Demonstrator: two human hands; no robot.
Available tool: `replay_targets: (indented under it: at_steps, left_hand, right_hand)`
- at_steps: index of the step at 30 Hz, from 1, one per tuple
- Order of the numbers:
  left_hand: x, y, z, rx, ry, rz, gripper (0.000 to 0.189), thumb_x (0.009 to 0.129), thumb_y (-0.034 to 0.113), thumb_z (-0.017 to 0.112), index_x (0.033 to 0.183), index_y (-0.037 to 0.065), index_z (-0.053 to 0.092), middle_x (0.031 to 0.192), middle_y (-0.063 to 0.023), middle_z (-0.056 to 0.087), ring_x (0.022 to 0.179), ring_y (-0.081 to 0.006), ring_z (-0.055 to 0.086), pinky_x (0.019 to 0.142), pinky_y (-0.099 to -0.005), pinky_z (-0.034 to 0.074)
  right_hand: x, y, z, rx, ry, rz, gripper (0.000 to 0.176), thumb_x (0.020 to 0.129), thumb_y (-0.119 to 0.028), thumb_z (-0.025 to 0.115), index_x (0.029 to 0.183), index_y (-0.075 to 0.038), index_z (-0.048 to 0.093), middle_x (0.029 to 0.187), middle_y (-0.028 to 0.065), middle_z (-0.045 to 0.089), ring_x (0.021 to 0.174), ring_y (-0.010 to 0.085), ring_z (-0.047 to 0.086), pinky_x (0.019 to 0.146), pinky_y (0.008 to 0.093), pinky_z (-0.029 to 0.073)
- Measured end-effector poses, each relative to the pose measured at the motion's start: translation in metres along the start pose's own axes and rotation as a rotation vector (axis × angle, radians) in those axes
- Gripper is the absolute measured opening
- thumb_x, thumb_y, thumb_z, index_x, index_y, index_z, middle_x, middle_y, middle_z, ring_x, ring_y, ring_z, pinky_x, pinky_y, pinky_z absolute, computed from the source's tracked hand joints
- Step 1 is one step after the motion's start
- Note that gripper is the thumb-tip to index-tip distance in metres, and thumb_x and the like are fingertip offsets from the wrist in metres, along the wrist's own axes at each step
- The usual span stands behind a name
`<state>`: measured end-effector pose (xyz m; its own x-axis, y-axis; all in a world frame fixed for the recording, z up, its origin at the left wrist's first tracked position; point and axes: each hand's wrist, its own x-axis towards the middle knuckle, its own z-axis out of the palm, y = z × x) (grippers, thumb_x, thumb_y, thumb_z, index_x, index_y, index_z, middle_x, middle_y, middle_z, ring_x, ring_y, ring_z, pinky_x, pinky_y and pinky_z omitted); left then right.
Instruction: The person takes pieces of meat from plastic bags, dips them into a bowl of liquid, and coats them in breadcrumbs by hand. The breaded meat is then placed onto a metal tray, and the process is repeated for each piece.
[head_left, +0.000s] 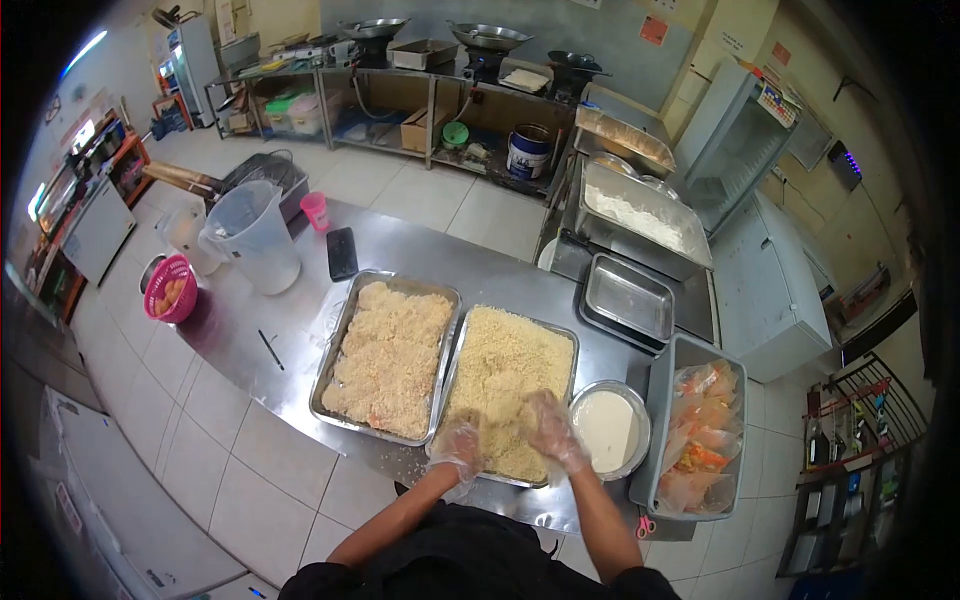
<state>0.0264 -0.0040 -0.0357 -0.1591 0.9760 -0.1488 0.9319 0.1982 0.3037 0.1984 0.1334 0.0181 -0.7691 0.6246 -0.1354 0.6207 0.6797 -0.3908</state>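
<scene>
A metal tray of pale breadcrumbs [515,345] lies in front of me, with a low mound in its middle. My left hand [458,442], in a clear plastic glove, is at the tray's near left corner, its fingers blurred among the crumbs. At the near right side, my right hand [550,428], also gloved, reaches over the crumbs with its fingers apart. Left of this tray stands a second metal tray [318,395] full of crumb-coated pieces [390,350]. A round bowl of white batter [606,425] sits just right of my right hand.
A grey bin [655,490] with bagged orange food stands at the right; pink scissors [646,524] are beside it. On the steel table [240,310] are a phone [342,254], a pen [270,349], a pink cup [315,212], a plastic jug [262,245] and a pink basket [172,297].
</scene>
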Motion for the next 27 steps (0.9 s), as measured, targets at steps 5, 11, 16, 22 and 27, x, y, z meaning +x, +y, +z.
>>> replay_targets:
  at_steps: [5, 11, 16, 22, 27]
  left_hand:
    - [0.028, -0.007, 0.070, -0.368, -0.119, -0.209, 0.090, 0.067, 0.039, 0.075, 0.133, -0.007, 0.037, 0.115, -0.0279, 0.056, 0.112, -0.0360, 0.054, 0.097, -0.0373, 0.044]
    - [0.050, -0.004, 0.047, -0.815, 0.174, 0.049, 0.082, 0.072, 0.037, 0.072, 0.131, -0.007, 0.036, 0.123, -0.0290, 0.050, 0.116, -0.0368, 0.051, 0.100, -0.0365, 0.040]
    - [0.079, -0.009, 0.009, -0.538, 0.546, 0.313, 0.071, 0.076, 0.026, 0.066, 0.132, -0.005, 0.035, 0.135, -0.0287, 0.039, 0.126, -0.0385, 0.041, 0.106, -0.0368, 0.035]
    - [0.035, -0.036, -0.051, -0.533, 0.455, 0.092, 0.073, 0.076, 0.012, 0.062, 0.140, -0.001, 0.031, 0.136, -0.0268, 0.040, 0.128, -0.0381, 0.039, 0.109, -0.0365, 0.031]
    - [-0.008, -0.029, -0.055, -1.070, 0.161, -0.210, 0.066, 0.077, 0.008, 0.057, 0.138, 0.000, 0.034, 0.131, -0.0206, 0.047, 0.123, -0.0297, 0.047, 0.099, -0.0344, 0.040]
  right_hand:
    - [-0.025, 0.015, 0.113, -0.248, 0.312, 0.008, 0.068, 0.077, -0.040, 0.070, 0.118, 0.011, 0.049, 0.113, 0.0228, 0.055, 0.108, 0.0372, 0.054, 0.091, 0.0420, 0.046]
    - [0.002, 0.013, 0.044, 0.803, 0.044, 0.024, 0.076, 0.071, -0.029, 0.078, 0.129, 0.006, 0.044, 0.115, 0.0187, 0.061, 0.106, 0.0321, 0.059, 0.097, 0.0405, 0.046]
    - [0.028, 0.006, -0.021, 0.508, 0.146, -0.115, 0.070, 0.070, -0.025, 0.076, 0.125, 0.005, 0.047, 0.112, 0.0196, 0.063, 0.112, 0.0296, 0.057, 0.093, 0.0377, 0.048]
    - [0.058, -0.013, -0.028, 0.184, 0.107, 0.032, 0.026, 0.077, -0.018, 0.062, 0.093, 0.002, 0.060, 0.088, 0.0226, 0.063, 0.087, 0.0352, 0.061, 0.081, 0.0424, 0.048]
    - [0.131, 0.032, 0.084, 0.026, -0.190, 0.044, 0.022, 0.081, -0.018, 0.057, 0.091, 0.002, 0.059, 0.086, 0.0204, 0.063, 0.081, 0.0345, 0.061, 0.076, 0.0414, 0.049]
